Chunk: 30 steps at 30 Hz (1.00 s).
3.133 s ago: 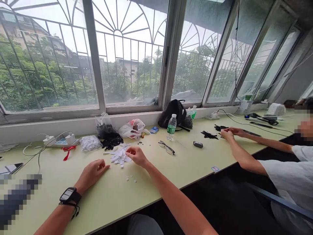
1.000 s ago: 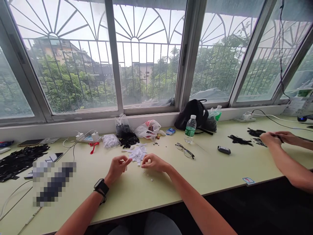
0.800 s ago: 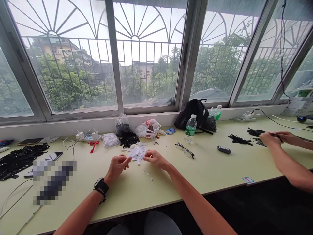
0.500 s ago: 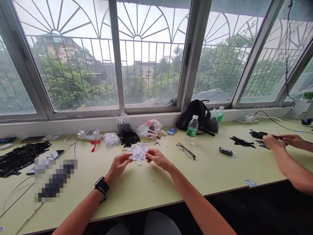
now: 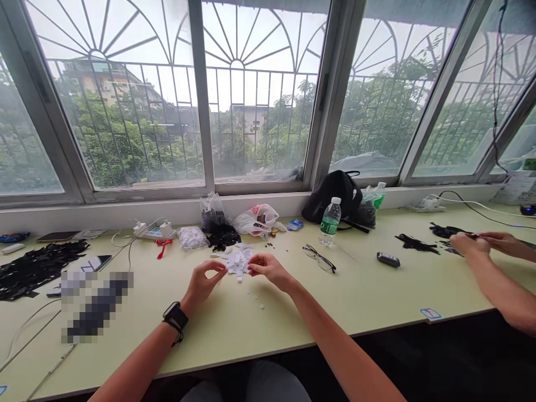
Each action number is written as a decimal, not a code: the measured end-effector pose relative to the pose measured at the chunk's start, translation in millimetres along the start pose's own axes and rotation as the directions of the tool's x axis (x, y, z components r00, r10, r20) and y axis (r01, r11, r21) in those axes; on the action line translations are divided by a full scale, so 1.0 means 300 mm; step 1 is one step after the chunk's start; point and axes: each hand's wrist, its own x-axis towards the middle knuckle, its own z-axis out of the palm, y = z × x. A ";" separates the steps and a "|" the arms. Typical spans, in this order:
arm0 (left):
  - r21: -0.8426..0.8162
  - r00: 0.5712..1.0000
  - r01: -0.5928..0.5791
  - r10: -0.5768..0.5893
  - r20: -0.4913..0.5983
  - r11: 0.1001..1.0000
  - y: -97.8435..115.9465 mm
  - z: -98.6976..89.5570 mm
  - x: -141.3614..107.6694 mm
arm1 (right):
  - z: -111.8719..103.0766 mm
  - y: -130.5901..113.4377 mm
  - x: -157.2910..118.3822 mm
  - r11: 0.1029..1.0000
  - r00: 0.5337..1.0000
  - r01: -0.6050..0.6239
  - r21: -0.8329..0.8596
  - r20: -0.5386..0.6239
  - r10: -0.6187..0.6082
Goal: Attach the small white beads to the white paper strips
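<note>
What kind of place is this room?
It looks like a small shared workroom: a long pale green bench under barred arched windows, with white scraps, small black pieces, and a co-worker's hand busy nearby.

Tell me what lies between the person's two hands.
In the head view, a loose pile of white scraps lies between the left hand and the right hand.

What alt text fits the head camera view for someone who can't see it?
The left hand and right hand flank a pile of white scraps on a pale green table. To the right, a co-worker's hands work near black scraps.
</note>
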 end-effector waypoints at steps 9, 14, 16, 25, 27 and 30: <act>-0.253 0.985 0.164 -0.174 -0.015 0.953 -0.016 0.010 0.000 | 0.002 -0.017 -0.004 0.999 0.999 0.034 0.042 -0.024 -0.033; -0.359 0.972 0.232 -0.231 0.047 0.904 -0.017 0.021 -0.003 | 0.037 -0.018 -0.005 0.995 0.998 0.059 0.086 0.004 -0.059; -0.379 0.970 0.243 -0.236 0.066 0.893 -0.015 0.024 -0.003 | 0.059 -0.021 -0.006 0.993 0.996 0.086 0.083 0.009 -0.087; -0.394 0.968 0.241 -0.194 0.156 0.887 0.021 0.043 -0.012 | 0.148 -0.040 -0.024 0.986 0.983 0.163 0.045 0.078 -0.166; -0.391 0.965 0.247 -0.188 0.182 0.887 0.025 0.046 -0.016 | 0.153 -0.040 -0.026 0.986 0.983 0.160 0.053 0.083 -0.164; -0.409 0.963 0.243 -0.170 0.208 0.880 0.030 0.049 -0.020 | 0.155 -0.032 -0.025 0.986 0.983 0.157 0.047 0.084 -0.161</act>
